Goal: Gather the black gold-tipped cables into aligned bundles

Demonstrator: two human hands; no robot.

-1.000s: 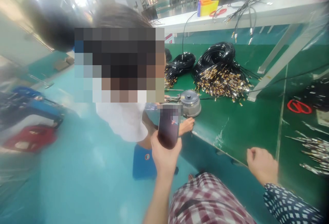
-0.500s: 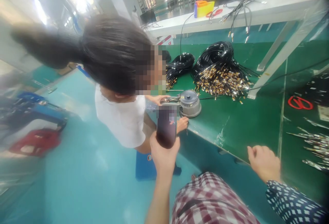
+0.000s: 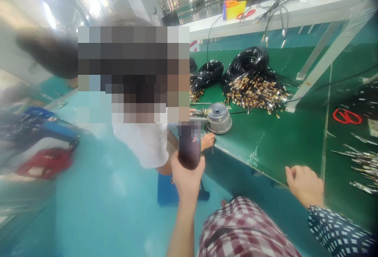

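My left hand (image 3: 186, 180) is raised over the floor, wrapped round a dark phone (image 3: 189, 146) held upright. My right hand (image 3: 304, 184) rests on the front edge of the green bench (image 3: 277, 143), fingers curled into a loose fist with nothing visible in them. Beyond the phone a person in a white shirt (image 3: 144, 143) sits at the bench, with a hand (image 3: 207, 140) beside a round grey metal tool (image 3: 218, 117).
Black cable coils with gold connectors (image 3: 251, 80) lie at the back of the bench. Red scissors (image 3: 347, 116) and loose metal pins (image 3: 358, 170) lie at right. A white shelf (image 3: 265, 17) carries a yellow box (image 3: 234, 9). Blue and red crates (image 3: 41, 146) sit on the teal floor.
The person in front has turned their head and shifted slightly. My left hand with the phone has drifted a little left; my right hand stays on the bench edge.
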